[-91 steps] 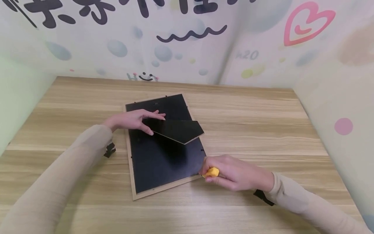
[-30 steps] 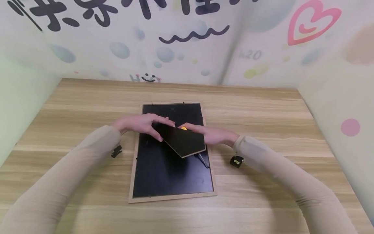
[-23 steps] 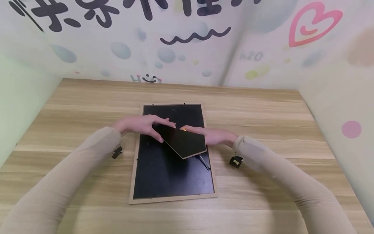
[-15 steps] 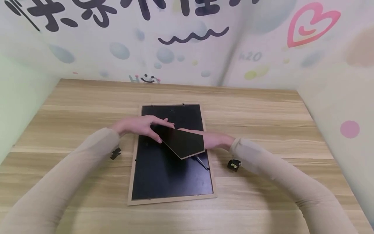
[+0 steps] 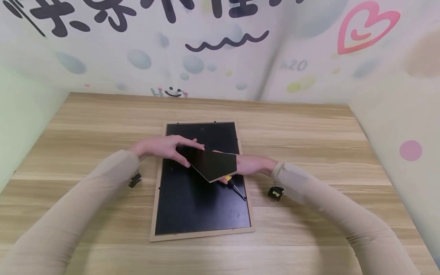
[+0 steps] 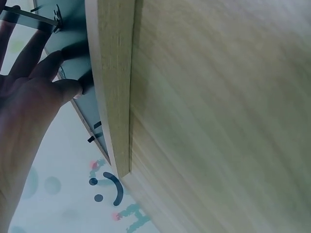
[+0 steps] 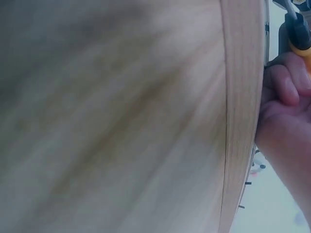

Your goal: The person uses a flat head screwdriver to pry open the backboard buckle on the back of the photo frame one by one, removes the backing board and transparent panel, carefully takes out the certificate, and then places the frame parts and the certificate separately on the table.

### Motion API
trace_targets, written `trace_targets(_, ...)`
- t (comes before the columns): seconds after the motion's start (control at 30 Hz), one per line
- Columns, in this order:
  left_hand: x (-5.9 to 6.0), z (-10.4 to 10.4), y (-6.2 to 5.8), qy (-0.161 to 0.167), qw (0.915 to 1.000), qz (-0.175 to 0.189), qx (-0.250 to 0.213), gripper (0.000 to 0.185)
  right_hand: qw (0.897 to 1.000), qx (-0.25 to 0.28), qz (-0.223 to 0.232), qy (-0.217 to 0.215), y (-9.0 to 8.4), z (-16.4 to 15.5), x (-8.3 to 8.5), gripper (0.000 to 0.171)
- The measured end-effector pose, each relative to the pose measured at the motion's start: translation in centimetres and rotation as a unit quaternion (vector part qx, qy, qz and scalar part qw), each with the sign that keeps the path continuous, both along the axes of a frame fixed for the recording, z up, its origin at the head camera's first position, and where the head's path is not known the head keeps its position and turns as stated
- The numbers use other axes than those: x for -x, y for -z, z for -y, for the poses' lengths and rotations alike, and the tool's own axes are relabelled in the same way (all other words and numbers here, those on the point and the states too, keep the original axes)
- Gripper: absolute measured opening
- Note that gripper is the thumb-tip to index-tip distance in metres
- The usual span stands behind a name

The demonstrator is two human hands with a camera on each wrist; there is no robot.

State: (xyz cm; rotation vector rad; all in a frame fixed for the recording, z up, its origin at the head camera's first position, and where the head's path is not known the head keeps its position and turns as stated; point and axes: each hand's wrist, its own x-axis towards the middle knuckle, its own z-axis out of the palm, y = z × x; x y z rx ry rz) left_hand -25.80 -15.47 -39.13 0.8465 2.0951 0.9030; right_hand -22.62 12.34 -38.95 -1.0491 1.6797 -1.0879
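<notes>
A picture frame (image 5: 203,235) lies face down on the table, its black backing board (image 5: 185,214) facing up. The black easel stand (image 5: 218,166) is raised off the board at a slant; my left hand (image 5: 161,147) holds it near its hinged end, thumb on the near edge. Reaching under the stand, my right hand (image 5: 250,164) grips a screwdriver (image 7: 299,31) with a yellow and black handle. The metal shaft (image 5: 238,189) points down to a small black tab at the board's right edge. The stand hides most of the right hand's fingers in the head view.
Small black tabs line the frame's inner edge, such as a tab (image 5: 159,188) on the left. The wooden table (image 5: 302,130) extends around the frame, up to a printed wall (image 5: 220,72) behind. Black wrist devices (image 5: 276,193) hang under both sleeves.
Since three seconds ago, the frame has turned straighter and my right hand has gone from its lower right corner to under the stand. Lately the yellow handle has swung into view below the stand.
</notes>
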Motion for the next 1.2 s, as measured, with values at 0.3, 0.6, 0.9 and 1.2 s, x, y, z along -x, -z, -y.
trace_targets(0.3, 0.2, 0.1, 0.2, -0.002, 1.0, -0.001, 0.002, 0.065, 0.998, 0.06, -0.007, 0.032, 3.1, -0.8, 1.6, 0.048)
trace_targets(0.6, 0.0, 0.2, 0.0, -0.01, 0.9999, 0.003, 0.004, 0.065, 0.996, 0.058, -0.002, 0.062, 2.9, -1.0, 1.6, 0.054)
trace_targets(0.9, -0.1, -0.1, 0.1, -0.014, 0.9999, 0.005, -0.002, 0.065, 0.994, 0.072, -0.039, 0.073, 3.3, -1.2, 1.8, 0.056)
trace_targets(1.2, -0.2, -0.1, 0.2, -0.018, 0.9998, 0.003, 0.001, 0.065, 0.996, 0.066, -0.037, 0.056, 3.2, -1.0, 1.7, 0.051)
